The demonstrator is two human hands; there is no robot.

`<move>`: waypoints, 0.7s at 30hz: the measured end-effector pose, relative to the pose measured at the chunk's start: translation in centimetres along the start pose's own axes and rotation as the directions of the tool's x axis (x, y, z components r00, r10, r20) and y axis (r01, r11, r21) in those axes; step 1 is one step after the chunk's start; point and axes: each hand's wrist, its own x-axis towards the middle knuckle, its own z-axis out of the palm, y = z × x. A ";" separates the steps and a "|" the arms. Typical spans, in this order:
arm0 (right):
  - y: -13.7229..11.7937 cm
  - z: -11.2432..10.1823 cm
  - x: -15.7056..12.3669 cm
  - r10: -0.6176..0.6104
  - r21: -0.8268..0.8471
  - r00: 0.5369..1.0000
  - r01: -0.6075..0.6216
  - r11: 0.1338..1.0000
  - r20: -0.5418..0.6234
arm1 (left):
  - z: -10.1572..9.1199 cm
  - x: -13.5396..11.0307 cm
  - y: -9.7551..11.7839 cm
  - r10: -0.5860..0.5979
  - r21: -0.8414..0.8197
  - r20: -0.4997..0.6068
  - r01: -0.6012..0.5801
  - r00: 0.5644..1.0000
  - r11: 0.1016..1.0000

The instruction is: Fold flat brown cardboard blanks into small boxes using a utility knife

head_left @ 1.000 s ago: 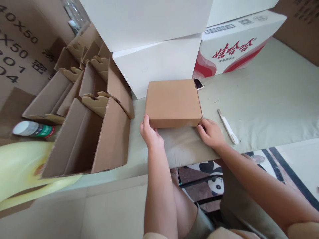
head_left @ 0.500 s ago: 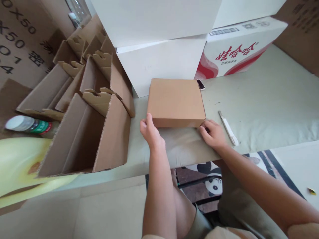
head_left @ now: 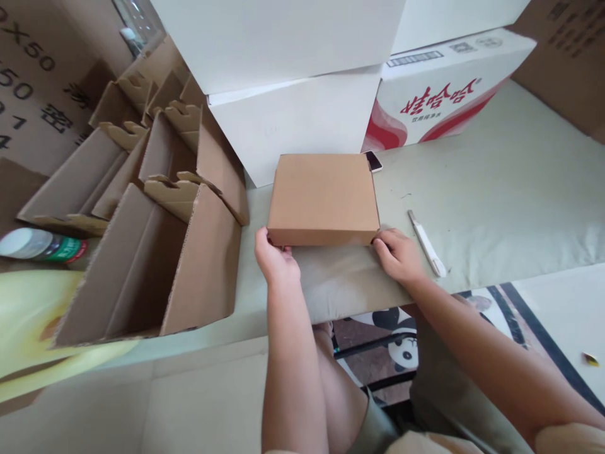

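Note:
A closed brown cardboard box (head_left: 326,195) lies flat before me on the pale green cloth, its near side facing me. At its near left corner, my left hand (head_left: 278,255) grips the box, with fingers partly hidden beneath the lower edge. My right hand (head_left: 398,253) is curled at the near right corner, fingertips against the cardboard and mostly hidden from view. To the right of that hand lies a white utility knife (head_left: 426,244). Part of a phone (head_left: 373,161) shows behind the box's far right corner.
Open cardboard boxes (head_left: 203,258) stand in rows at the left, beside a bottle with a white cap (head_left: 42,244) and a yellow bag (head_left: 33,315). White cartons (head_left: 293,120) are stacked behind; a red-and-white printed carton (head_left: 439,94) stands at the back right.
My left hand has shifted from the box's left edge down to its near left corner, the thumb now lower. My right hand keeps its place; the whole view has moved slightly.

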 end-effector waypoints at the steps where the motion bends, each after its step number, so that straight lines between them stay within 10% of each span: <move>1: 0.1 0.0 0.0 0.004 0.001 1.000 -0.004 1.000 -0.007 | 0.0 -0.1 0.0 0.074 0.043 0.001 -0.074 0.997 0.996; 6: 0.7 0.2 -0.1 0.098 -0.008 0.991 -0.099 0.995 -0.093 | -0.3 -1.0 -0.1 0.543 0.315 0.177 -0.570 0.821 0.759; 21: 1.1 0.3 -0.2 0.129 -0.011 0.989 -0.130 0.991 -0.067 | -0.5 -0.1 -0.3 0.571 0.360 0.179 -0.594 0.801 0.719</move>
